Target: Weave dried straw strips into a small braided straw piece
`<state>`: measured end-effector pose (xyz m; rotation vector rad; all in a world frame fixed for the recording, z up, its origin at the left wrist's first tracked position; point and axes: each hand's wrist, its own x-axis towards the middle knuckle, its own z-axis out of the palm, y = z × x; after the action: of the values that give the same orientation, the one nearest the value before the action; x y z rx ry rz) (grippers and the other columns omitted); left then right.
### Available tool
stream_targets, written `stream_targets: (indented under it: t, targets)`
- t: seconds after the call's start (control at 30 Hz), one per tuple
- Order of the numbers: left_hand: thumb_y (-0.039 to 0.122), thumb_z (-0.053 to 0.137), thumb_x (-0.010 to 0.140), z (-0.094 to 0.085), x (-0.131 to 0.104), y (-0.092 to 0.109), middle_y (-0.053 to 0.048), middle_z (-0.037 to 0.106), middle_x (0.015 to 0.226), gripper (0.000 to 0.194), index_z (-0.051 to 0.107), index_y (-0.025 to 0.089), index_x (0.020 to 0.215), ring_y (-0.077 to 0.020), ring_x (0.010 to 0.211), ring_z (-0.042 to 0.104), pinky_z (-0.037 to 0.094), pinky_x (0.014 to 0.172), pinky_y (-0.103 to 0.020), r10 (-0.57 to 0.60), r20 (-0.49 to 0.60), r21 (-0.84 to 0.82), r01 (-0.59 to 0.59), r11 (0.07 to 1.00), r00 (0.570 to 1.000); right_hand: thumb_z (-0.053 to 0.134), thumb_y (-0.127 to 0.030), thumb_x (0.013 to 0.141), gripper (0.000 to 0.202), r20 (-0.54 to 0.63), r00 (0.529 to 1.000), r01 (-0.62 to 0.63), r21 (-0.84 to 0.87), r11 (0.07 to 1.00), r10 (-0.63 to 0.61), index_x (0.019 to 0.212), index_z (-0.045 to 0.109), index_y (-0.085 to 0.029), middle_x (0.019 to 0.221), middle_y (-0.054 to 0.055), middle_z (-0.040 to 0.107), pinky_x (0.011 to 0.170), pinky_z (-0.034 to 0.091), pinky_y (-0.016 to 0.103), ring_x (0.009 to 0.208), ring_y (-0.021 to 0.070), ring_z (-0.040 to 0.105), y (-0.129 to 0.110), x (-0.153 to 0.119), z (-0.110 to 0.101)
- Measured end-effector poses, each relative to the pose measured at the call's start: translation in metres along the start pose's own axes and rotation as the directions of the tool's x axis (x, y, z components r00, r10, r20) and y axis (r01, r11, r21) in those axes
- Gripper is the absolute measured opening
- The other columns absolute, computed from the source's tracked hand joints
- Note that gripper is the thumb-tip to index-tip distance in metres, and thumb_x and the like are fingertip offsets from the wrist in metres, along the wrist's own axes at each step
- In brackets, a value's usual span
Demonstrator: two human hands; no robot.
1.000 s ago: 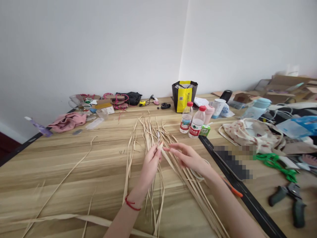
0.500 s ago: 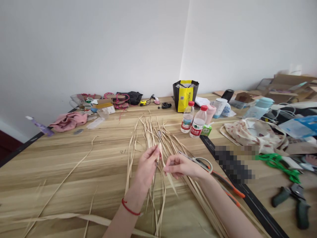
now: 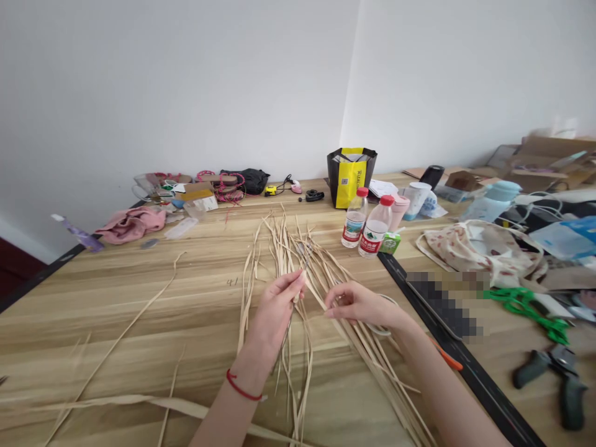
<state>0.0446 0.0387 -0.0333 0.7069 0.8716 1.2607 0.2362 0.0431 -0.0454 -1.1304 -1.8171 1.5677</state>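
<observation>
The left hand (image 3: 274, 308) pinches a strip (image 3: 315, 291); at its three o'clock, the right hand (image 3: 357, 304) curls, its grip unclear.

The wood-grained table (image 3: 205, 323) bears pale strips (image 3: 281, 248), two red-capped bottles (image 3: 374, 231) and a pink cloth (image 3: 131, 225).

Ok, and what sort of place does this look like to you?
Probably an informal craft workspace: long straw-coloured strips are spread across a wood-grain tabletop, which also holds a yellow tape measure and a dark-handled hand tool.
</observation>
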Motion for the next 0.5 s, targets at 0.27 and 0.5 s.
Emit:
stream_targets:
  t: [0.27,0.5]
  targets:
    - [0.022,0.081,0.060,0.005,-0.008,0.000,-0.001,0.067,0.069,0.025,0.076,0.017,0.083,-0.0109,0.065,0.054,0.042,0.066,-0.024,-0.019,0.030,0.040,0.018,0.999,0.999,0.070,-0.050,0.073,0.036,-0.227,0.972,0.122,0.278,0.953,-0.059,0.078,0.065,-0.015,0.050,-0.006,0.052,0.038,0.016,0.021,0.037,0.0035,0.029,-0.014,0.009,0.025]
    - [0.018,0.082,0.056,0.002,-0.007,0.005,-0.004,0.070,0.080,0.031,0.077,0.016,0.086,-0.0123,0.073,0.058,0.044,0.070,-0.024,-0.071,0.074,-0.012,0.072,0.997,0.995,0.073,-0.052,0.067,0.038,-0.267,0.964,0.123,0.366,0.923,-0.023,0.076,0.061,-0.016,0.052,-0.007,0.047,0.041,0.014,0.022,0.041,0.0042,0.027,-0.024,0.006,0.036]
